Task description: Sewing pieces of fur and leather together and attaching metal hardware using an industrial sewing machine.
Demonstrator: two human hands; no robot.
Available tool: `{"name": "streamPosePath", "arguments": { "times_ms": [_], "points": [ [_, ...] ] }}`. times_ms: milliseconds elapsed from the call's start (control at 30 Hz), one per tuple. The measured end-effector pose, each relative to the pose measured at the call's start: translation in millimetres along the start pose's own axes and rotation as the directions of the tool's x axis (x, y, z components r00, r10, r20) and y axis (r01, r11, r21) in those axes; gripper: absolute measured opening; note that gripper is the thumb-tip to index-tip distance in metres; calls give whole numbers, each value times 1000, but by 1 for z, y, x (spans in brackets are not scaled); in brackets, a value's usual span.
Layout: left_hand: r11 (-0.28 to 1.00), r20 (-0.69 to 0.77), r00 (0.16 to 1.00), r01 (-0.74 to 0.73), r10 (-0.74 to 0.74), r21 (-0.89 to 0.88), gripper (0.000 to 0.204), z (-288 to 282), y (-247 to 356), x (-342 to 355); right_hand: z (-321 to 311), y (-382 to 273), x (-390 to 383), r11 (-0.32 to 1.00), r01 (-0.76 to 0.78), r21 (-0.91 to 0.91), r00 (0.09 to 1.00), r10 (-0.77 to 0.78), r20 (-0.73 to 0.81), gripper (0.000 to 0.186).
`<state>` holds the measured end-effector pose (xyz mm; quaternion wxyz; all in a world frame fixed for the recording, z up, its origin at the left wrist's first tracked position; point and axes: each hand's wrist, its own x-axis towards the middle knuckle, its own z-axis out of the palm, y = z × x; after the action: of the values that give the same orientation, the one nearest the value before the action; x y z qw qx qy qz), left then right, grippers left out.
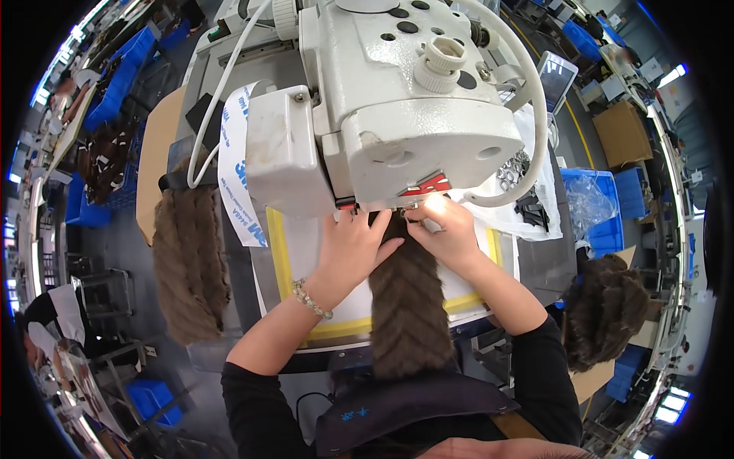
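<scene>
We spread our left hand (353, 243), fingers released, and curl our right hand (447, 236) by the brown fur strip's (410, 306) far end; its hold we cannot tell. The strip overhangs the near desk (350, 304) edge, room either side.

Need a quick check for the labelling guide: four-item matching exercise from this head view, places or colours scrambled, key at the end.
Column 1
1. Beaded bracelet
2. Machine head
3. Central fur strip
4. Yellow tape

Column 2
A. Brown, with V-shaped banding
B. Along the edge of the white work surface
C. Around the wrist of the left hand
D. White

Pairs: 1-C, 2-D, 3-A, 4-B
</scene>
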<state>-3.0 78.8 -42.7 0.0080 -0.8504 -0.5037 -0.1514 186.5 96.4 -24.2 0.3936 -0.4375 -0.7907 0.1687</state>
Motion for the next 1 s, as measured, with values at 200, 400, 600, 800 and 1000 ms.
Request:
{"name": "streamPosePath", "arguments": {
  "times_ms": [200, 400, 600, 800, 1000],
  "points": [
    [1000, -7, 1000, -8, 8, 22, 57, -3, 2, -4, 8, 4, 3, 995, -79, 56, 997, 78, 17, 17],
    [993, -87, 991, -99, 104, 64, 56, -13, -5, -5, 13, 6, 6, 998, -65, -25, 998, 66, 23, 14],
    [980, 34, 993, -103, 111, -168, 52, -20, -19, -7, 17, 3, 4, 1000, 7, -3, 997, -7, 83, 17],
    [981, 31, 998, -52, 59, -186, 50, -17, -16, -2, 16, 4, 5, 1000, 16, 7, 993, -17, 117, 17],
    [981, -81, 990, -123, 112, -149, 58, -16, -19, 7, 14, -1, 4, 993, 71, -93, 984, -54, 169, 18]
  ]
}}
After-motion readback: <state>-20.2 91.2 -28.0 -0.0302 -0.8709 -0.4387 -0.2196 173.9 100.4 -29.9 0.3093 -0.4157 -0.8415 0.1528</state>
